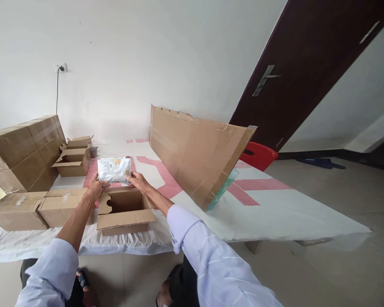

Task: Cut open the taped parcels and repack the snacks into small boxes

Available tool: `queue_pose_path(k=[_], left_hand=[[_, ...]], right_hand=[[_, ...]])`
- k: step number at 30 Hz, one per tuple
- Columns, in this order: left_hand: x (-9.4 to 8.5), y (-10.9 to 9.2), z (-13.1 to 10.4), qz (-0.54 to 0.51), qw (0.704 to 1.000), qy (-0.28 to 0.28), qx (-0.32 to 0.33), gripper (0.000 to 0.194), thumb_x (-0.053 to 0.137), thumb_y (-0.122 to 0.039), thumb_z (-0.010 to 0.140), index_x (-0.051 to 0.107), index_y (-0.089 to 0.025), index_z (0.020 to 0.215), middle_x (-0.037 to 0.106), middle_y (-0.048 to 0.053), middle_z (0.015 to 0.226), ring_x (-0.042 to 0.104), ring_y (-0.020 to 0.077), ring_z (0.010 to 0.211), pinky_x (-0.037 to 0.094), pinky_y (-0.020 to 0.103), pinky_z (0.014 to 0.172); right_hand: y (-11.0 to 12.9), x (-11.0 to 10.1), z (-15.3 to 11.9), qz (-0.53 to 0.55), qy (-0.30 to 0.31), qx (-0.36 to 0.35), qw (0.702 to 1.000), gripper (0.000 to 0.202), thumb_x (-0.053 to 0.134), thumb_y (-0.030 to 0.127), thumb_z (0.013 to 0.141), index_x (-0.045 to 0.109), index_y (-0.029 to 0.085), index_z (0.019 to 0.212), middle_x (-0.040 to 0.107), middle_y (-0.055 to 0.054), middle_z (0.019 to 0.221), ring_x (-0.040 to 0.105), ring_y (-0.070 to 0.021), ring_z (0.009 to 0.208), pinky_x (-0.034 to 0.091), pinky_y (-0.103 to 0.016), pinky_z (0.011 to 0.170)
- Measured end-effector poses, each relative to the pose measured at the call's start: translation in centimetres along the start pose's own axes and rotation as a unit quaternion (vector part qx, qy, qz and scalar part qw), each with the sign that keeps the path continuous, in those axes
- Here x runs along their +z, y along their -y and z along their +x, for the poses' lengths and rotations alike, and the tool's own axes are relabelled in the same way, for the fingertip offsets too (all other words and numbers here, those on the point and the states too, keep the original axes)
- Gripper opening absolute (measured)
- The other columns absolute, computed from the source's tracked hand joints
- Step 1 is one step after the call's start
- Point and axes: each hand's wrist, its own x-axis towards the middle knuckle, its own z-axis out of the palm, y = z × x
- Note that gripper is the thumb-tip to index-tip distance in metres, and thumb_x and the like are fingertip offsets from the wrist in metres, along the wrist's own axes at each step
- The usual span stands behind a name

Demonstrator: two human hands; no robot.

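White packet (114, 169), long axis left-to-right, printed face toward camera, left hand (98, 186) and right hand (138, 181) clamped on its ends

Pouch (112, 171) wht w/ tan spots; boxes (126, 219) brn; tablecloth (272, 215) wht w/ pink blocks.

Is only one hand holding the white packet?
No, the left hand and right hand hold the white packet at opposite ends.

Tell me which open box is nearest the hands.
The front open box, right of the closed boxes, showing just below the white packet in the left hand and right hand. The other open boxes stand farther back, beside the stacked cartons.
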Motion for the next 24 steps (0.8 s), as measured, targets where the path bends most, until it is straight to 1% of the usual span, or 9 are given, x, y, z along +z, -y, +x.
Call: queue_pose_path(k=[3,5,8,12,15,18,21,23,24], left_hand=[[-0.2,-1.6,-1.1,0.038,0.999,0.029,0.021,0.075,0.101,-0.015,0.043,0.073,-0.021,0.112,0.082,0.004,0.102,0.077,0.0236,0.088,0.063,0.032,0.076],[-0.4,-3.5,-1.4,0.087,0.992,0.062,0.061,0.073,0.104,-0.021,0.043,0.074,-0.019,0.110,0.082,0.005,0.099,0.076,0.0242,0.089,0.062,0.032,0.076],[-0.3,-7.2,-1.5,0.171,0.972,0.116,0.115,0.069,0.107,-0.031,0.044,0.072,-0.018,0.101,0.079,0.003,0.090,0.076,0.0249,0.086,0.062,0.034,0.078],[0.3,-12.9,-1.2,0.314,0.919,0.183,0.153,0.071,0.105,-0.038,0.048,0.075,-0.016,0.109,0.077,0.003,0.088,0.074,0.0244,0.082,0.059,0.033,0.073],[1.0,-16.8,-1.3,0.469,0.839,0.213,0.175,0.055,0.098,-0.041,0.059,0.079,-0.017,0.105,0.077,0.003,0.085,0.073,0.0247,0.079,0.055,0.032,0.070],[1.9,-19.7,-1.3,0.619,0.727,0.213,0.208,0.044,0.092,-0.042,0.067,0.083,-0.021,0.105,0.079,0.003,0.088,0.073,0.0268,0.083,0.052,0.034,0.073],[2.7,-21.3,-1.1,0.726,0.624,0.188,0.220,0.048,0.091,-0.045,0.071,0.084,-0.027,0.114,0.080,0.003,0.095,0.073,0.0289,0.093,0.051,0.034,0.078],[3.3,-21.6,-0.8,0.764,0.580,0.174,0.225,0.045,0.091,-0.046,0.070,0.085,-0.029,0.112,0.079,0.003,0.101,0.073,0.0297,0.100,0.050,0.033,0.083],[3.6,-21.5,-0.7,0.770,0.569,0.180,0.224,0.042,0.091,-0.045,0.070,0.084,-0.028,0.108,0.079,0.003,0.100,0.072,0.0291,0.100,0.049,0.032,0.083]], right_hand=[[0.1,-0.3,-0.6,0.013,0.010,-0.015,1.000,0.052,0.089,0.060,0.070,0.068,0.022,0.098,0.078,-0.005,0.101,0.072,-0.0231,0.093,0.060,-0.030,0.070],[0.2,-0.4,-1.1,0.018,0.011,-0.034,0.999,0.054,0.088,0.062,0.068,0.067,0.023,0.098,0.078,-0.005,0.101,0.072,-0.0238,0.095,0.060,-0.031,0.071],[1.0,-0.5,-2.2,0.030,0.008,-0.070,0.997,0.053,0.089,0.060,0.067,0.066,0.023,0.097,0.078,-0.005,0.101,0.072,-0.0243,0.095,0.061,-0.033,0.072],[2.8,-0.3,-3.0,0.056,-0.004,-0.105,0.993,0.054,0.092,0.061,0.067,0.063,0.024,0.094,0.077,-0.005,0.099,0.071,-0.0233,0.092,0.061,-0.034,0.072],[4.2,-0.1,-3.2,0.054,-0.005,-0.127,0.990,0.057,0.093,0.064,0.067,0.062,0.025,0.093,0.075,-0.003,0.093,0.067,-0.0207,0.086,0.061,-0.035,0.072],[5.3,0.1,-3.3,0.039,-0.005,-0.145,0.989,0.057,0.092,0.066,0.070,0.062,0.025,0.095,0.072,-0.001,0.089,0.063,-0.0188,0.082,0.059,-0.034,0.071],[6.0,0.5,-3.3,0.013,-0.011,-0.156,0.988,0.054,0.088,0.066,0.074,0.060,0.025,0.096,0.071,-0.001,0.092,0.062,-0.0191,0.083,0.056,-0.033,0.071],[6.3,0.9,-3.0,-0.011,-0.013,-0.163,0.986,0.050,0.085,0.064,0.077,0.059,0.025,0.096,0.070,-0.001,0.092,0.061,-0.0188,0.084,0.054,-0.033,0.073],[6.4,1.2,-2.8,-0.024,-0.012,-0.168,0.985,0.048,0.083,0.063,0.079,0.059,0.025,0.096,0.069,0.000,0.092,0.060,-0.0184,0.083,0.053,-0.032,0.074]])
